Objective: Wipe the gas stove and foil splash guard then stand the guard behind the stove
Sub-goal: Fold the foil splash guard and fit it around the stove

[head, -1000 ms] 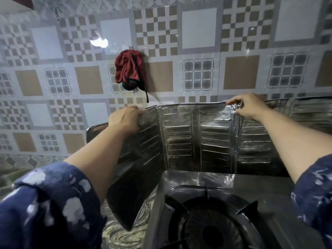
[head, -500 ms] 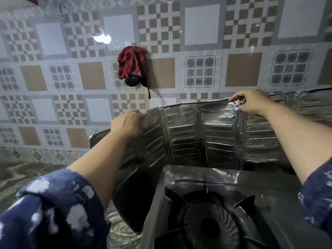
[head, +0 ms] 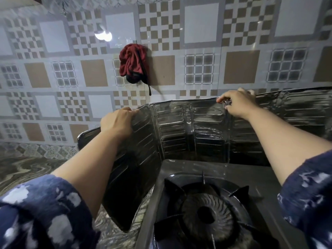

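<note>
The ribbed foil splash guard (head: 190, 130) stands upright behind the steel gas stove (head: 181, 169), folded around its back and left side. My left hand (head: 116, 122) grips the guard's top edge at the left fold. Farther right, at another fold, my right hand (head: 237, 103) pinches the top edge. The stove's black burner (head: 206, 214) and its pan supports lie below, between my arms. The guard's right panel runs off the frame's right side.
A dark red cloth (head: 133, 62) hangs on a hook on the patterned tiled wall (head: 240, 69) above the guard. A marbled countertop (head: 23, 168) stretches to the left of the stove. My blue patterned sleeves fill the lower corners.
Both hands keep their grip on the guard's top edge. The guard sits a little lower and farther back behind the stove, and more of the burner shows.
</note>
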Available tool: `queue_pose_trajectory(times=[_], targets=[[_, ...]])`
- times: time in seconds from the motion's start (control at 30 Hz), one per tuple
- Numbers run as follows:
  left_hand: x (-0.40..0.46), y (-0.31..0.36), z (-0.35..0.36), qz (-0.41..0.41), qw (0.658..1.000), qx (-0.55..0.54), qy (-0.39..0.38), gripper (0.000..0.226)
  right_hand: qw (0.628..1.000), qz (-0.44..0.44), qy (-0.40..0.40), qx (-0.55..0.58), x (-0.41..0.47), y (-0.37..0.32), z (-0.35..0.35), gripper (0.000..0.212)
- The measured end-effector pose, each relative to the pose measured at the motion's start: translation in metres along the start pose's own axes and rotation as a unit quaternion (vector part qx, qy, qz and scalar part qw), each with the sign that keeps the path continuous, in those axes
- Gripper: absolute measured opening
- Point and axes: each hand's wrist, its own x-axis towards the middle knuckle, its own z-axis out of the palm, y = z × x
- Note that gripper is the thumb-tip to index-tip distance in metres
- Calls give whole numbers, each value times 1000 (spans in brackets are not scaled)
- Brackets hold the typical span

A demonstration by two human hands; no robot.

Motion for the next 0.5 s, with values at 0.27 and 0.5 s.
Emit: queue_pose_trajectory(times=[0.27, 0.5], targets=[[-31, 3, 13, -20, 1000, 11, -9, 55, 999, 15, -35, -29, -12, -16, 32, 36], [-27, 2, 6, -10, 1000, -6, -29, 56, 996, 51, -63, 25, -20, -10, 32, 36]])
